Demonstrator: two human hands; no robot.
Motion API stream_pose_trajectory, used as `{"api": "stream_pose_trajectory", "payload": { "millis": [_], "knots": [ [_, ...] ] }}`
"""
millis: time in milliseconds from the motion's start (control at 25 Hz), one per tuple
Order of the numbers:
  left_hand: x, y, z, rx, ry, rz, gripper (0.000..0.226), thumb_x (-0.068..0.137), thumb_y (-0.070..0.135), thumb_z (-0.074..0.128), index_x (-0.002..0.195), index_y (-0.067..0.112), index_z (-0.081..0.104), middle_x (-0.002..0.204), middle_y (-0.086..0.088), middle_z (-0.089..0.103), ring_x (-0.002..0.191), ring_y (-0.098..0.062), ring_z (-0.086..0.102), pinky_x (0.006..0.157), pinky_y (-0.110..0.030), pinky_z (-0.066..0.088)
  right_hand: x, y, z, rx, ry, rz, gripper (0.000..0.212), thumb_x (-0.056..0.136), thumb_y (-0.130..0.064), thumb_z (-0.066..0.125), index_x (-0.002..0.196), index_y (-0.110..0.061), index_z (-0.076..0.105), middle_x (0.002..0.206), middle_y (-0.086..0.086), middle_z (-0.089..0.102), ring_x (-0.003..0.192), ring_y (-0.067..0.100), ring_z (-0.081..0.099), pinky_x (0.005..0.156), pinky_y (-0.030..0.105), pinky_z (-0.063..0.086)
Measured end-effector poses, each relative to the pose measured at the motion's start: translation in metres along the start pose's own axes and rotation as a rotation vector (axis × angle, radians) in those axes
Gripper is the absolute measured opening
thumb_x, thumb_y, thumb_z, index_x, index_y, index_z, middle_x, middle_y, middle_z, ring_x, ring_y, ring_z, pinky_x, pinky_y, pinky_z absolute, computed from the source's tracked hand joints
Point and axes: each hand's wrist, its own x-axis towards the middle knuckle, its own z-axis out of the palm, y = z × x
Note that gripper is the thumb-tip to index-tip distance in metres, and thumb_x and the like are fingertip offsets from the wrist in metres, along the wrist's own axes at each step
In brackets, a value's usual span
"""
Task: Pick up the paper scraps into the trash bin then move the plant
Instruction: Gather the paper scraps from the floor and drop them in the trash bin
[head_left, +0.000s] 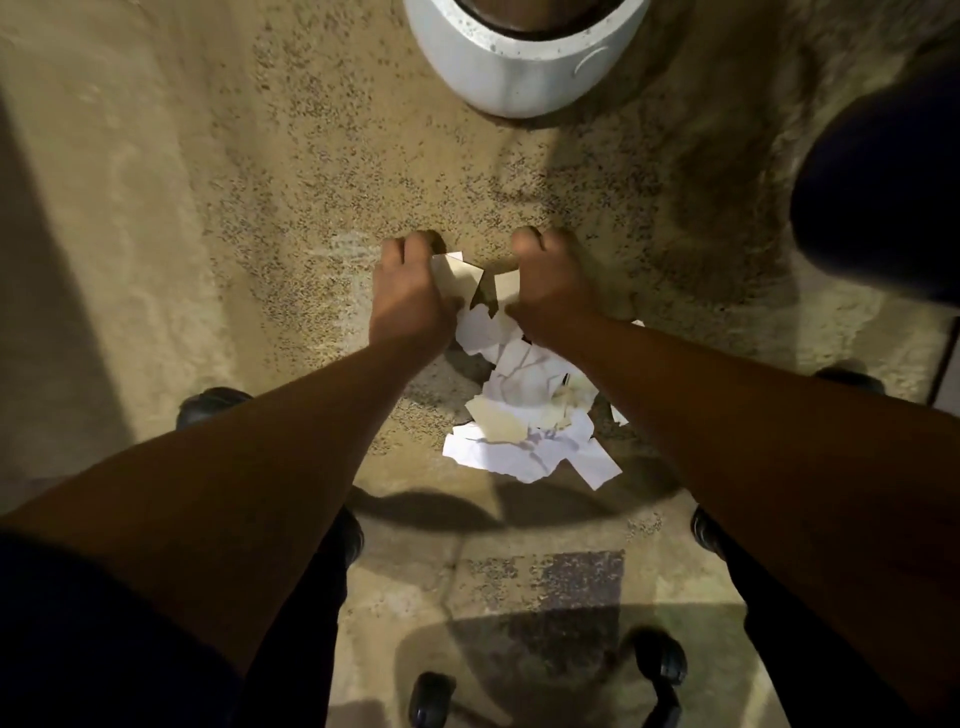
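A heap of torn white paper scraps (530, 415) lies on the speckled stone floor between my forearms. At its far end my left hand (408, 291) and my right hand (553, 283) are down on the floor side by side, fingers curled around several of the scraps (460, 275). A white rounded plant pot (519, 67) stands on the floor beyond my hands at the top edge; the plant itself is cut off. A dark rounded shape (883, 197) at the right edge could be the trash bin, but I cannot tell.
Black chair casters (660, 654) and legs ring the lower part of the view, with one caster (213, 405) at the left and another (706, 530) at the right. Open floor (208, 208) spreads to the left of the pot.
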Motion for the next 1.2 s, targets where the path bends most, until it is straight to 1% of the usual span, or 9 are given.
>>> {"api": "stream_pose_trajectory", "payload": {
  "millis": [120, 280, 400, 560, 680, 800, 920, 1080, 1200],
  "knots": [
    [0.005, 0.005, 0.001, -0.074, -0.046, -0.068, 0.040, 0.081, -0.003, 0.065, 0.118, 0.009, 0.053, 0.106, -0.013, 0.064, 0.091, -0.029, 0.060, 0.068, -0.038, 0.054, 0.001, 0.003, 0.002, 0.078, -0.023, -0.108, 0.048, 0.084, -0.002, 0.066, 0.128, -0.014, 0.049, 0.127, 0.017, 0.056, 0.111, 0.035, 0.058, 0.089, 0.043, 0.052],
    [0.005, 0.002, -0.012, -0.288, -0.076, -0.269, 0.023, 0.090, 0.009, 0.066, 0.110, 0.018, 0.069, 0.092, 0.003, 0.068, 0.077, -0.007, 0.064, 0.054, -0.016, 0.051, -0.002, 0.019, -0.007, 0.549, -0.086, 0.000, 0.030, 0.087, -0.009, 0.064, 0.116, -0.015, 0.059, 0.110, 0.011, 0.063, 0.096, 0.026, 0.058, 0.078, 0.034, 0.048],
    [-0.007, -0.011, -0.029, -0.422, -0.129, -0.276, 0.015, 0.096, 0.017, 0.066, 0.109, 0.017, 0.070, 0.090, 0.007, 0.069, 0.083, -0.006, 0.065, 0.058, -0.014, 0.051, -0.003, 0.029, -0.019, 0.657, -0.141, 0.040, 0.030, 0.091, -0.012, 0.065, 0.121, -0.012, 0.062, 0.105, 0.006, 0.061, 0.095, 0.020, 0.056, 0.077, 0.029, 0.045],
    [-0.019, -0.009, -0.019, -0.250, -0.583, -0.095, 0.013, 0.093, 0.016, 0.068, 0.104, 0.010, 0.072, 0.122, -0.005, 0.061, 0.111, -0.021, 0.059, 0.084, -0.024, 0.053, -0.009, 0.028, -0.023, 0.550, -0.319, 0.013, 0.013, 0.090, -0.009, 0.068, 0.094, -0.019, 0.060, 0.085, 0.000, 0.059, 0.087, 0.024, 0.061, 0.062, 0.028, 0.047],
    [-0.026, 0.005, 0.007, -0.062, -0.405, 0.007, 0.007, 0.084, 0.013, 0.074, 0.088, 0.008, 0.074, 0.120, -0.009, 0.055, 0.118, -0.017, 0.045, 0.096, -0.029, 0.040, -0.018, 0.020, -0.008, 0.227, -0.179, -0.130, 0.023, 0.086, -0.003, 0.068, 0.103, -0.016, 0.060, 0.116, 0.009, 0.056, 0.106, 0.031, 0.057, 0.079, 0.034, 0.045],
    [-0.035, 0.016, 0.026, -0.088, -0.251, -0.064, 0.005, 0.083, 0.007, 0.070, 0.082, 0.008, 0.074, 0.112, -0.011, 0.058, 0.102, -0.016, 0.048, 0.077, -0.021, 0.033, -0.027, 0.014, 0.010, 0.023, -0.027, -0.270, 0.039, 0.086, 0.001, 0.062, 0.123, -0.008, 0.055, 0.132, 0.020, 0.048, 0.106, 0.040, 0.056, 0.078, 0.039, 0.044],
    [-0.037, 0.027, 0.031, -0.091, -0.182, -0.115, 0.031, 0.084, 0.003, 0.059, 0.068, 0.027, 0.051, 0.086, 0.000, 0.066, 0.075, -0.016, 0.057, 0.056, -0.022, 0.033, -0.031, 0.012, 0.019, 0.006, 0.022, -0.300, 0.036, 0.096, -0.024, 0.063, 0.127, -0.008, 0.054, 0.128, 0.020, 0.051, 0.096, 0.039, 0.060, 0.076, 0.043, 0.049],
    [-0.038, 0.030, 0.021, -0.282, -0.157, -0.184, 0.035, 0.089, 0.005, 0.058, 0.103, 0.032, 0.040, 0.082, 0.011, 0.065, 0.064, -0.011, 0.068, 0.049, -0.034, 0.054, -0.030, 0.014, 0.011, 0.226, 0.065, -0.265, 0.024, 0.095, -0.013, 0.061, 0.119, -0.011, 0.059, 0.106, 0.017, 0.066, 0.094, 0.038, 0.064, 0.068, 0.035, 0.040],
    [-0.041, 0.021, 0.007, -0.359, -0.113, -0.228, 0.046, 0.088, 0.003, 0.067, 0.124, 0.023, 0.045, 0.094, 0.012, 0.065, 0.077, -0.003, 0.068, 0.055, -0.020, 0.058, -0.029, 0.028, -0.003, 0.407, 0.040, -0.101, 0.030, 0.090, -0.012, 0.065, 0.119, -0.019, 0.061, 0.105, 0.013, 0.070, 0.094, 0.032, 0.064, 0.073, 0.035, 0.046]
  ]
}}
